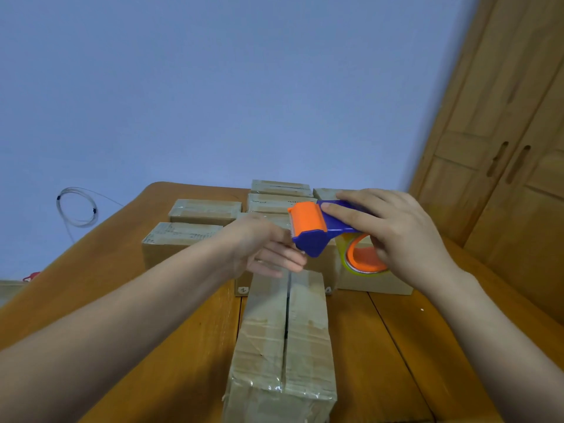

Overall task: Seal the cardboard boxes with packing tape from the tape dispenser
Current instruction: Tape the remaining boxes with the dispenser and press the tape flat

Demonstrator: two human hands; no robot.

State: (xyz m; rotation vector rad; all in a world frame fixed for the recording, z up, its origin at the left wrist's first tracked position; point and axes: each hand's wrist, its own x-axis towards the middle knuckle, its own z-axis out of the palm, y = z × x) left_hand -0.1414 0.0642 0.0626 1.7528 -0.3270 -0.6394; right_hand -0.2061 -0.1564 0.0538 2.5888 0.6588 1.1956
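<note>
- Far to the left of our left hand, we see a coil of thin wire against the blue wall.
- Beyond and left of our left hand, two closed boxes sit on the wooden bench, one behind the other.
- Our left hand reaches forward, its fingers drawn together at the front edge of the dispenser; we cannot tell whether they have hold of the tape end.
- Below both hands, the nearest box lies lengthwise, its top seam running away from us and its flaps closed.
- Between our hands, the tape dispenser, blue with an orange roller, is held above the boxes.
- Our right hand grips the dispenser from above, fingers curled over its body and the tape roll.
- More boxes are stacked behind the hands.
- Right of our right hand stands a wooden cupboard.
</note>
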